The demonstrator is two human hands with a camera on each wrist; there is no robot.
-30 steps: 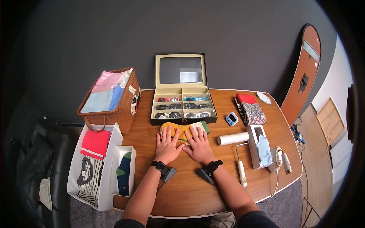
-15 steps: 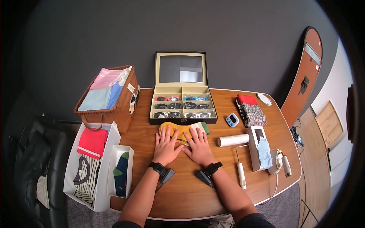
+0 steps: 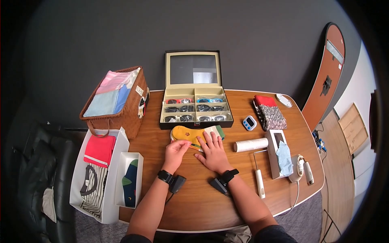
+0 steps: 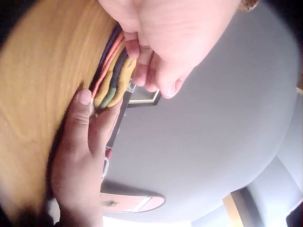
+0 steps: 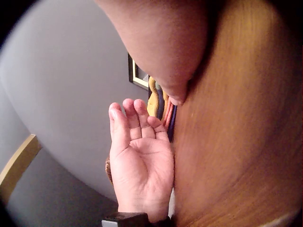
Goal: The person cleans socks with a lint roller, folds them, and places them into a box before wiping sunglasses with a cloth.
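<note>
A flat stack of socks point(image 3: 183, 133) lies on the wooden table in front of the sunglasses case. Its top is mustard yellow with a cream and green end; the left wrist view shows mustard, blue, orange and navy layers point(image 4: 108, 66) at its edge. My right hand point(image 3: 214, 156) rests with spread fingers on the right part of the stack, thumb on the table side. Raised at the near left edge is my left hand point(image 3: 174, 155), its fingers loosely bent. The right wrist view shows its bare palm point(image 5: 147, 161), with nothing in it.
Behind the socks stands an open case point(image 3: 196, 122) of sunglasses. To the left are a wicker basket point(image 3: 129, 123) of folded cloths and two white boxes with clothes and a sock point(image 3: 129, 182). On the right lie a paper roll point(image 3: 251, 144), a lint roller handle point(image 3: 259, 184) and a timer point(image 3: 249, 122).
My left hand has lifted off the yellow sock and drawn back toward its near left edge, its fingers bending from flat. The right hand still rests on the stack.
</note>
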